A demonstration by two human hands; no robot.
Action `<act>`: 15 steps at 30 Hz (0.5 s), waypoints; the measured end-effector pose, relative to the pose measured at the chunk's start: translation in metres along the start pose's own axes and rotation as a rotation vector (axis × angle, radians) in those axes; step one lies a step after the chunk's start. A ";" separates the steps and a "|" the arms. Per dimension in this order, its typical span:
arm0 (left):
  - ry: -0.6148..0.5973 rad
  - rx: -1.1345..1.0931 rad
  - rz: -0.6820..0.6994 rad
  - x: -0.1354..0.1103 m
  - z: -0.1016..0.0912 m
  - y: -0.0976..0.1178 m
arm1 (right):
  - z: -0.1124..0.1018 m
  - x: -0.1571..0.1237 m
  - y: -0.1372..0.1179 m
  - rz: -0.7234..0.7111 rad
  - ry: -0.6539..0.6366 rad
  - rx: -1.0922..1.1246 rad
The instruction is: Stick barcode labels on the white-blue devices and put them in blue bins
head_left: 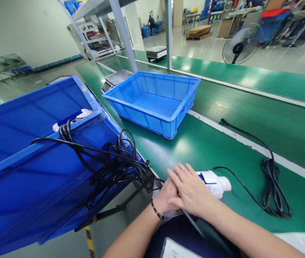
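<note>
My right hand (191,190) lies across my left hand (166,196) at the table's near edge, its fingers stretched out and slightly apart. A dark beaded bracelet (156,209) circles my left wrist. The left fingers are mostly covered by the right hand, so their pose is hidden. Just beyond my right hand, a white bottle (217,184) with blue print lies on its side, partly covered. A black cable, tied in a bundle (272,190), rests on the green table (238,204) to the right, one end running behind the bottle.
A light blue bin (152,120) stands on the table ahead. On the left, a large dark blue crate (47,186) has tangled black cables (117,161) hanging over its side. Scales (117,78), grey shelf posts (168,39) and a fan (238,46) stand farther back.
</note>
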State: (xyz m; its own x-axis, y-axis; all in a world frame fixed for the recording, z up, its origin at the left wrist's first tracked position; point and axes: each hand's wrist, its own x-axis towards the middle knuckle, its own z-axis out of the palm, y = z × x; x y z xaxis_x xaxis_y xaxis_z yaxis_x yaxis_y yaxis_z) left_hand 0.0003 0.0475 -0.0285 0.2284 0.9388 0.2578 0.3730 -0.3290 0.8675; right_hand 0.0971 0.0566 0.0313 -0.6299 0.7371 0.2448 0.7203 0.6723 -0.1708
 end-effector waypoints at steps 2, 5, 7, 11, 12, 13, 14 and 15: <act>-0.160 0.045 0.102 -0.002 -0.024 -0.004 | -0.006 -0.022 0.028 0.027 -0.007 -0.023; -0.240 0.093 0.176 0.000 -0.042 -0.003 | -0.015 -0.061 0.070 0.090 -0.014 0.043; -0.228 0.084 0.171 0.003 -0.042 -0.002 | -0.018 -0.084 0.090 0.179 -0.040 0.173; -0.246 0.093 0.144 0.010 -0.040 -0.001 | -0.018 -0.103 0.101 0.312 -0.122 0.453; -0.255 0.117 0.139 0.011 -0.042 0.000 | -0.018 -0.102 0.101 0.337 -0.128 0.503; -0.265 0.160 0.140 0.012 -0.044 0.002 | -0.018 -0.099 0.100 0.364 -0.133 0.550; -0.269 0.226 0.151 0.012 -0.046 0.005 | -0.017 -0.096 0.101 0.388 -0.140 0.600; -0.270 0.317 0.175 0.011 -0.048 0.009 | -0.017 -0.091 0.102 0.409 -0.150 0.652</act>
State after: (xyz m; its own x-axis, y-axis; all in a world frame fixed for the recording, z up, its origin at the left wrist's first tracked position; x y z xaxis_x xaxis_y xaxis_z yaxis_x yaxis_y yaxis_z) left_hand -0.0368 0.0598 0.0022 0.5229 0.8200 0.2326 0.5551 -0.5347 0.6371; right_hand 0.2332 0.0567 0.0082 -0.4171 0.9051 -0.0824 0.6171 0.2154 -0.7569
